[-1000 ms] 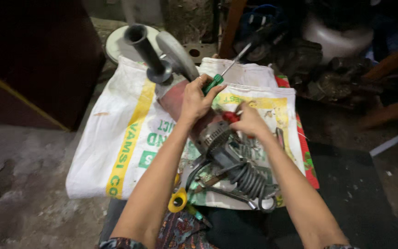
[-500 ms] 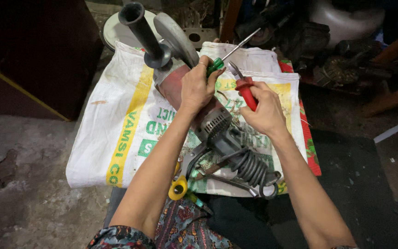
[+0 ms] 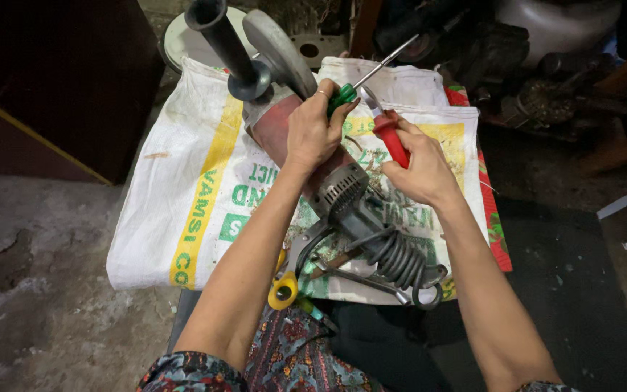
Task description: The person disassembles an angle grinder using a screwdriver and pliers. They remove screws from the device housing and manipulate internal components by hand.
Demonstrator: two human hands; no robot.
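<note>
My left hand (image 3: pixel 316 132) is closed over the red body of an angle grinder (image 3: pixel 273 129) and also pinches a green-handled screwdriver (image 3: pixel 343 94), whose shaft points up and to the right. The grinder lies tilted on a white sack, with its black side handle (image 3: pixel 220 42) and grey guard (image 3: pixel 281 49) at the far end, its grey rear (image 3: pixel 345 194) between my wrists, and its coiled cable (image 3: pixel 400 258) near me. My right hand (image 3: pixel 421 168) grips a red-handled tool (image 3: pixel 391 139); its metal tip sits just beside the screwdriver handle.
A white woven sack (image 3: pixel 190 196) with a yellow stripe and green print covers the work surface. On it near me lie a yellow tape roll (image 3: pixel 283 290) and a wrench (image 3: pixel 371 280). A dark cabinet (image 3: pixel 52 87) stands left; dark machine parts (image 3: pixel 538 80) crowd the top right.
My right hand has lifted off the grinder's middle and raised the red-handled tool toward the screwdriver. My left hand keeps its grip on the grinder.
</note>
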